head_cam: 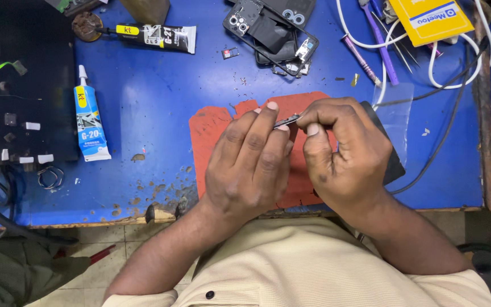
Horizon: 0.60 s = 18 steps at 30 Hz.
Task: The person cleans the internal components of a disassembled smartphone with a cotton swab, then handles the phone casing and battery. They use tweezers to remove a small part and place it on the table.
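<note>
Head view: over a scuffed blue worktop (143, 96), the left hand (251, 165) and the right hand (348, 153) meet above a torn red mat (211, 136); between them sits a small thin dark part (287, 120), pinched at one end by the left thumb and forefinger, at the other by the right fingertips, so both grips are clamped on it, just above the mat. The work in hand looks like fine handling of a phone component, probably seating or freeing it; a judgement only, since the part is too small to identify. Behind the hands lies an opened phone (274, 34), its back off and camera rings showing; to the left, a blue-and-white glue tube (90, 122) and a black glue tube (154, 37); to the right, white cables (387, 40), a purple-handled tool (383, 48) and a yellow box (430, 20). Any next move would call for a steady, light pinch, lest the piece bend or slip.
</note>
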Motion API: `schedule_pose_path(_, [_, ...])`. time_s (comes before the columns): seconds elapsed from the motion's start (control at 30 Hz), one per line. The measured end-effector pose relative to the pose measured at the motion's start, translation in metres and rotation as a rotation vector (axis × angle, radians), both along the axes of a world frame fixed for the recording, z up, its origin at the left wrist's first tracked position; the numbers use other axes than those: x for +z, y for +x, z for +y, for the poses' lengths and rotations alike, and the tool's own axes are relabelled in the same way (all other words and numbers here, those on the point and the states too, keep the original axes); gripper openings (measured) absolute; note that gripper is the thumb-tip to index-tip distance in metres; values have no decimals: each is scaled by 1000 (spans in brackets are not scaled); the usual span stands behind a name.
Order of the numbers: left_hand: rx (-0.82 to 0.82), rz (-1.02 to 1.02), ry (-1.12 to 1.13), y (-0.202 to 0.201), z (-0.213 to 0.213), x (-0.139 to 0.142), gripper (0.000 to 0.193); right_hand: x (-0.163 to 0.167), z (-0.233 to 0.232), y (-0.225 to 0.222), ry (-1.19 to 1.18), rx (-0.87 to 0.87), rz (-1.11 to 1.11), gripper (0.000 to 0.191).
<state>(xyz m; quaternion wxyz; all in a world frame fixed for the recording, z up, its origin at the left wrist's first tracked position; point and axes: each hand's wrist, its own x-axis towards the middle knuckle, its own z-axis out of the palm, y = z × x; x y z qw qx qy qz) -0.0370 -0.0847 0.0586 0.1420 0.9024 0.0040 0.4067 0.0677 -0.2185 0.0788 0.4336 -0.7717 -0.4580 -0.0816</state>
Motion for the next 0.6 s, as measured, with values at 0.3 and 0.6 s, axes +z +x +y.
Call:
schedule_pose_path(0.3, [39, 60, -155, -2, -5, 6, 31, -10, -3, -5, 162, 114, 387, 9])
schedule_pose_path(0.6, [-56, 89, -348, 1, 2, 8, 27, -24, -7, -4, 273, 201, 625, 15])
